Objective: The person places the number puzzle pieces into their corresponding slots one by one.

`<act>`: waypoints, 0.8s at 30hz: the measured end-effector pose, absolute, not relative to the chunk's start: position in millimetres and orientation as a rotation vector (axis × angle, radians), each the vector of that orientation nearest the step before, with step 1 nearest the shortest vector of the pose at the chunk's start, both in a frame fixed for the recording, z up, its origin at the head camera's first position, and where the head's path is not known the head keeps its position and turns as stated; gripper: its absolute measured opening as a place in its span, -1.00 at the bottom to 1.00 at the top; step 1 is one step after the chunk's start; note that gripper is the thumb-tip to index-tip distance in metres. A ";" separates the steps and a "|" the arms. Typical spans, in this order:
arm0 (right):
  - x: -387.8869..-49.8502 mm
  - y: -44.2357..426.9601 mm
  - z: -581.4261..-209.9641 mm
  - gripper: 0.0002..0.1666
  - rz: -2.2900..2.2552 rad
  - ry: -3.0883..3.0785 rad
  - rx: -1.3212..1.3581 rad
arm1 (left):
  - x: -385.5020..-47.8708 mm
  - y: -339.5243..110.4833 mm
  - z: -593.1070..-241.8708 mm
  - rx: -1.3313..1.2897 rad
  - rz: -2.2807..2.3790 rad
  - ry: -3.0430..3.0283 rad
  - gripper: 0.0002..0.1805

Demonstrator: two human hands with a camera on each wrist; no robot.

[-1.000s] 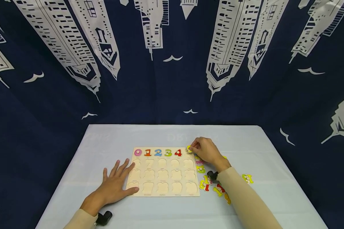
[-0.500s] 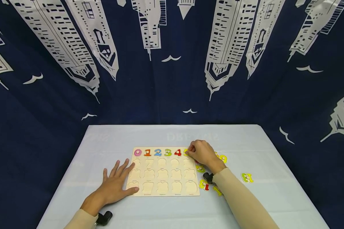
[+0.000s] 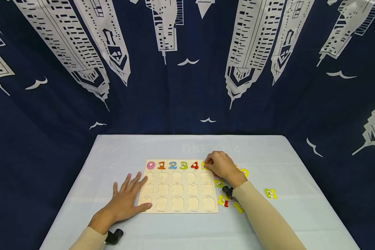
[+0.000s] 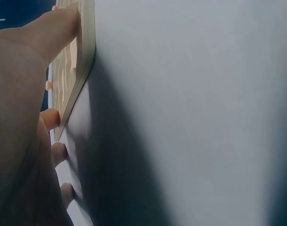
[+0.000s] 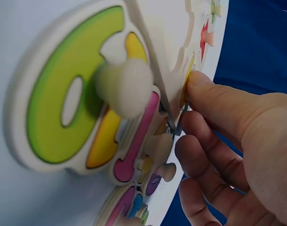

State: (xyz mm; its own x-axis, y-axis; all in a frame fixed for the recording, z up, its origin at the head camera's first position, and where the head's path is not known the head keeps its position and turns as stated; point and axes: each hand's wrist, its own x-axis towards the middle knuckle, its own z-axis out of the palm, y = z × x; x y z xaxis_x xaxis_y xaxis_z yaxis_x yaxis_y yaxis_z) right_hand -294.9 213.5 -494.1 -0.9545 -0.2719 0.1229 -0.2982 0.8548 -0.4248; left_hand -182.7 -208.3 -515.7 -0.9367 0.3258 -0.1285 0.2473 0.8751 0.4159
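**Right hand pinches a yellow numeral at the board's top right corner**

The right hand has its thumb and fingertips brought together on a yellow wooden numeral piece, which lies under the fingertips at the top right corner of a pale wooden puzzle board. Most of the piece is hidden; from the right wrist, the thumb touches its face while the other fingers curl below. Whether it sits flush in its recess cannot be told.

Leftward along the board's top edge stand a red 4, a green 3, a blue 2, an orange 1 and a pink 0. Below them run three rows of bare recesses.

The left hand lies with fingers spread, its thumb over the board's bottom left corner and a fingertip at the left edge.

Just beyond the board's right edge, partly under the right forearm, loose coloured pieces cluster on the white-covered bench. One green-and-yellow piece lies apart, nearer the bench's right edge.
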 end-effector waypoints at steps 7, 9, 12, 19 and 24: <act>-294.7 215.4 -493.1 -0.86 0.776 -2.988 0.452 | -183.5 -210.1 -514.1 0.418 0.616 2.846 0.24; -293.0 218.4 -492.0 -0.81 0.806 -2.981 0.436 | -183.7 -210.1 -514.5 0.422 0.619 2.844 0.24; -289.3 226.9 -486.4 -0.77 0.866 -2.946 0.400 | -184.4 -209.7 -515.4 0.428 0.618 2.849 0.24; -275.8 268.9 -469.9 -0.74 0.906 -2.845 0.371 | -184.5 -207.8 -517.5 0.434 0.614 2.850 0.24; -265.8 304.2 -467.0 -0.75 0.863 -2.848 0.308 | -183.8 -207.8 -517.7 0.436 0.615 2.854 0.24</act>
State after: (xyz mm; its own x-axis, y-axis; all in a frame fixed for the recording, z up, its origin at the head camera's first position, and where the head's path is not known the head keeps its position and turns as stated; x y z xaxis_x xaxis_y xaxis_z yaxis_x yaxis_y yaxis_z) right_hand -265.8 304.2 -467.0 -0.9677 -0.1515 0.2015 -0.2379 0.8133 -0.5309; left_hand -183.8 -207.8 -517.7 -0.9387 0.3226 -0.1217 0.2439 0.8707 0.4270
